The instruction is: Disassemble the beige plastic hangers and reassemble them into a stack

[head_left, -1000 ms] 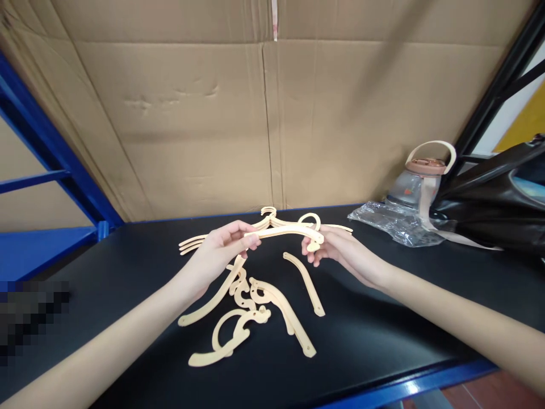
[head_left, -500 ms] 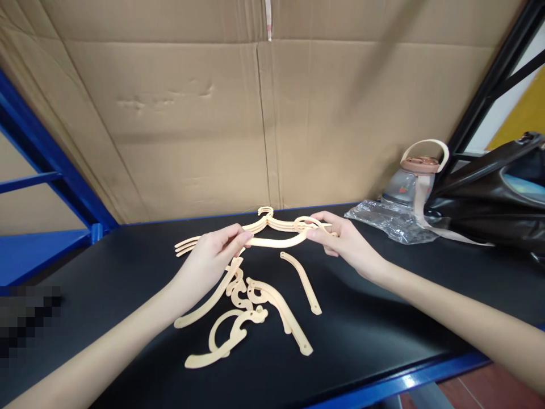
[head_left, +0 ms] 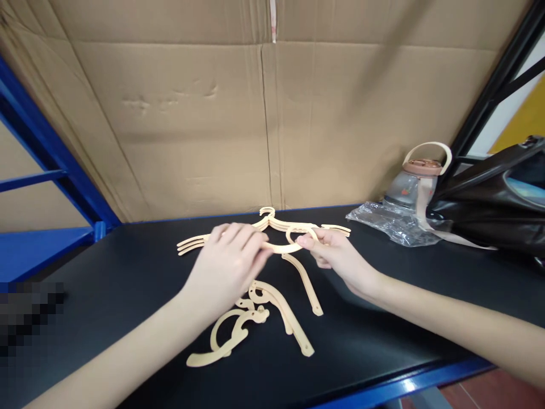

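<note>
Between my two hands is a cream plastic hanger piece (head_left: 284,249), a curved arm with a hook-like loop at its right end. My left hand (head_left: 233,258) is closed over the arm's left end, back of the hand towards me, hiding that end. Thumb and fingers of my right hand (head_left: 330,245) pinch the piece by the loop. Behind them lie several assembled hangers (head_left: 269,220), stacked with their hooks towards the cardboard. Nearer me are a single curved hanger arm (head_left: 305,284), overlapping hanger arms (head_left: 283,309) and hook pieces (head_left: 225,341), partly hidden by my left hand.
A clear bottle (head_left: 409,187) with a pink lid and strap stands at the right, by crumpled clear plastic wrap (head_left: 394,224) and a dark bag (head_left: 489,199). Cardboard (head_left: 191,113) walls the back of the black table (head_left: 374,346). A blue frame (head_left: 80,199) rises at left.
My left hand has turned over and shifted right along the hanger piece, covering more of it. My right hand has moved slightly and turned the loop. The loose pieces lie as before.
</note>
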The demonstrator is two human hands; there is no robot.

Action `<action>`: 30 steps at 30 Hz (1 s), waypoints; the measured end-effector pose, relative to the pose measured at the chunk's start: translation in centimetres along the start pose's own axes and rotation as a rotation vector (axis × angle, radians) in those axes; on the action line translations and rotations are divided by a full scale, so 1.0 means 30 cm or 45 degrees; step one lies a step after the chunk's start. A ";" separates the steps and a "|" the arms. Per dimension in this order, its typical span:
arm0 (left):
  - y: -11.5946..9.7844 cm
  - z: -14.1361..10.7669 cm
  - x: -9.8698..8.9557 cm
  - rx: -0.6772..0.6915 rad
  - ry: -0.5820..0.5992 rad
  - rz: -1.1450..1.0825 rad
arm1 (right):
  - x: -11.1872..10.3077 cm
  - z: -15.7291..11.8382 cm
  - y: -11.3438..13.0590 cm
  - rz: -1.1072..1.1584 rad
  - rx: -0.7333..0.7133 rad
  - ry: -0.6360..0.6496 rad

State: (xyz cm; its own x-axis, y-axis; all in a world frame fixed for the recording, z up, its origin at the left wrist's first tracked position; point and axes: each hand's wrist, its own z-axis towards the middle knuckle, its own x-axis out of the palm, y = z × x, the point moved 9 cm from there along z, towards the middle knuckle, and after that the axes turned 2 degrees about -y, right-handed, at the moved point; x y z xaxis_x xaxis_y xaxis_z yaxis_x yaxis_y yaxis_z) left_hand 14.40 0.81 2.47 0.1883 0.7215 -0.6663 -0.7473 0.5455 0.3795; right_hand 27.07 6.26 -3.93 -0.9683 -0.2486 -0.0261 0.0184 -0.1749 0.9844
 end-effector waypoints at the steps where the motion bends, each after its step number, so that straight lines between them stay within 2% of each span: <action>1: -0.034 -0.002 -0.011 0.067 -0.042 -0.007 | 0.026 -0.007 0.001 0.053 0.014 0.010; 4: -0.083 -0.016 -0.030 0.122 -0.106 -0.167 | 0.098 -0.029 -0.001 0.141 0.062 0.059; 7: -0.068 -0.031 -0.035 0.054 -0.136 -0.354 | 0.134 -0.038 -0.003 0.213 0.089 0.116; 9: -0.055 -0.036 -0.027 0.024 -0.113 -0.431 | 0.122 -0.035 -0.007 0.288 0.102 0.094; 12: -0.034 -0.039 -0.005 -0.057 -0.035 -0.534 | 0.066 -0.027 -0.019 0.401 0.116 -0.010; 14: -0.021 -0.041 0.008 -0.118 0.012 -0.583 | 0.024 -0.022 -0.011 0.381 0.049 -0.081; 18: 0.000 -0.048 0.016 -0.197 0.055 -0.612 | -0.041 -0.016 0.026 0.023 -0.138 -0.225; 21: 0.013 -0.053 0.013 -0.225 0.051 -0.597 | -0.035 -0.012 0.057 -0.132 -0.251 -0.199; 26: 0.021 -0.056 0.009 -0.199 0.001 -0.571 | -0.005 -0.027 0.103 -0.098 -0.439 -0.117; 30: 0.009 -0.048 0.046 -0.173 0.134 -0.580 | 0.000 -0.052 0.126 -0.108 -0.562 -0.133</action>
State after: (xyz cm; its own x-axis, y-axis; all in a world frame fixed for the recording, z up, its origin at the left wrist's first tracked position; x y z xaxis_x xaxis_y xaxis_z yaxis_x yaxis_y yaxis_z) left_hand 13.53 1.33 0.72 0.4554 0.3713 -0.8092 -0.6816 0.7301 -0.0486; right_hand 27.52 4.12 -0.48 -0.9904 -0.1227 -0.0638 0.0203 -0.5851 0.8107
